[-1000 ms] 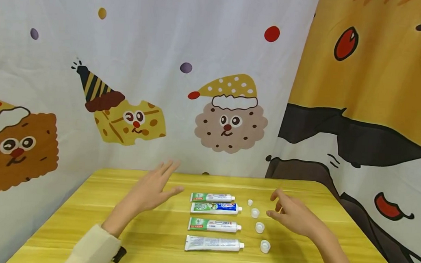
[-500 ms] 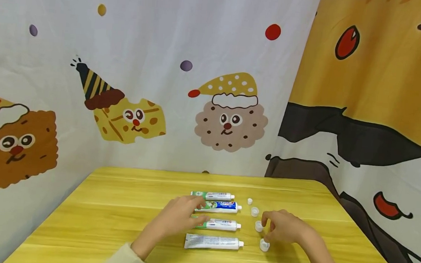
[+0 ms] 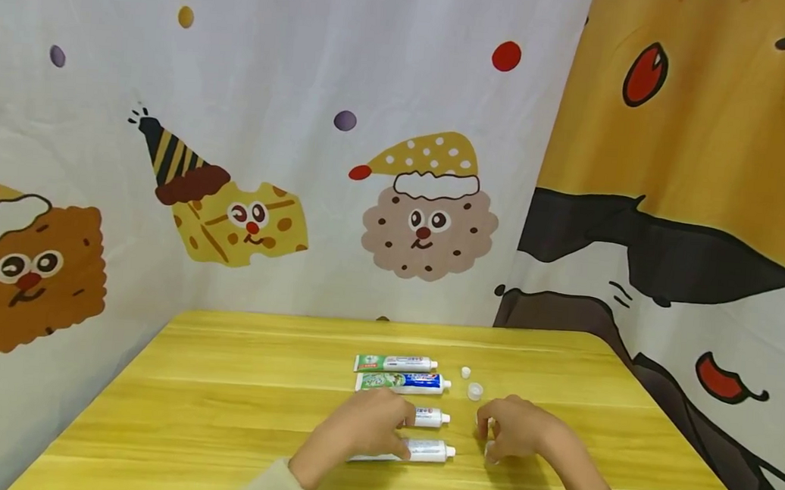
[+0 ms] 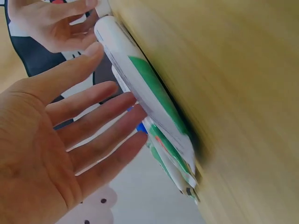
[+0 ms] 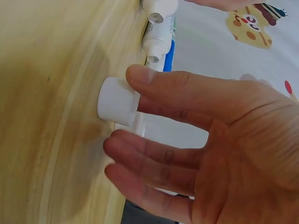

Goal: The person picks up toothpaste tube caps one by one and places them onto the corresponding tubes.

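Note:
My left hand (image 3: 362, 425) reaches over the nearest toothpaste tube (image 3: 429, 451), covering part of it and part of the second tube (image 3: 430, 418). In the left wrist view its fingers (image 4: 100, 119) are spread and nearly straight beside the tube, with the thumb tip close to the cap-less end. My right hand (image 3: 523, 429) is low over the two nearer white caps. In the right wrist view, the thumb tip overlaps the edge of the nearest cap (image 5: 117, 100), which stands on the table; the other fingers, loosely bent, lie apart from it.
Farther back on the yellow wood-grain table (image 3: 239, 386) lie a blue-and-green tube (image 3: 399, 382) and a green-and-white tube (image 3: 395, 364), both uncapped. Two more white caps, a larger one (image 3: 474, 391) and a small one (image 3: 465, 372), sit right of them. A printed curtain (image 3: 274, 77) hangs behind.
My left hand has come right and nearer, from left of the tubes to over the two nearest. My right hand has lowered toward the nearer caps. Tubes and caps appear unmoved.

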### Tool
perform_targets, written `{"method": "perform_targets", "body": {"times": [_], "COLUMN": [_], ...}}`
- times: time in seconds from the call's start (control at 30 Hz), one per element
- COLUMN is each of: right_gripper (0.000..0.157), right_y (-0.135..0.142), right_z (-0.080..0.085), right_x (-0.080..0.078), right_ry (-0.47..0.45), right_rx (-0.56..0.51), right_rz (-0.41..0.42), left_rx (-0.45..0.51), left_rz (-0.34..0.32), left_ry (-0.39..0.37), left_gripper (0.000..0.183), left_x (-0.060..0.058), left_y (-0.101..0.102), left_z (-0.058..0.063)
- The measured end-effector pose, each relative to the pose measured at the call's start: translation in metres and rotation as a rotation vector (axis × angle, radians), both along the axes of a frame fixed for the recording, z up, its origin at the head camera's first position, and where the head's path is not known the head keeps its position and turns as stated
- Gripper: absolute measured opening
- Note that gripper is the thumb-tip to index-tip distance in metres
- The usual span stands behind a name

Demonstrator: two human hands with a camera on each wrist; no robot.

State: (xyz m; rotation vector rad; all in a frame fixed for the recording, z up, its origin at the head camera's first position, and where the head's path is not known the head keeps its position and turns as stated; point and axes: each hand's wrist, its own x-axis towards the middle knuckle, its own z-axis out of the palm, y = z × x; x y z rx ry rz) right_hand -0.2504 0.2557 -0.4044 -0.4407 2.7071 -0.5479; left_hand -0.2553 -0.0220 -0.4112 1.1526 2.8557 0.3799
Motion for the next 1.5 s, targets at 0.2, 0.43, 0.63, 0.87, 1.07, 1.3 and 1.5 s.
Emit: {"method": "perform_targets", "body": {"times": [0.2, 0.43, 0.63, 0.87, 1.07, 1.3, 1.5], "right_gripper": [0.025, 0.023, 0.023, 0.02, 0.025, 0.022, 0.015], "right_y": [0.003, 0.004, 0.006, 0.007, 0.005, 0.004, -0.004], "right_z": [-0.003, 0.002, 0.009, 0.018, 0.034, 0.055, 0.071], "right_x": [-0.002, -0.002, -0.001, 0.0, 0.006, 0.013, 0.022], "right_ry": [-0.017, -0.036, -0.025, 0.022, 0.112, 0.185, 0.242], "right_rx": [-0.022, -0.02, -0.016, -0.103, -0.139, -0.226, -0.325], "right_rz": [0.094, 0.107, 0.126, 0.196, 0.264, 0.277, 0.252], "left_rx": [-0.091, -0.145, -0.176, -0.161, -0.102, -0.028, 0.006], "left_rz": [0.008, 0.018, -0.012, -0.014, -0.039, -0.051, -0.043], "left_ry": [0.002, -0.004, 0.065, 0.066, 0.078, 0.018, 0.006], "left_gripper": [0.026, 0.026, 0.032, 0.044, 0.035, 0.033, 0.031], "left_x": [0.001, 0.001, 0.001, 0.003, 0.003, -0.001, -0.004], "left_y": [0.009, 0.012, 0.014, 0.009, 0.006, 0.004, -0.002], "left_z": [-0.001, -0.007, -0.008, -0.003, 0.008, 0.015, 0.019]}}
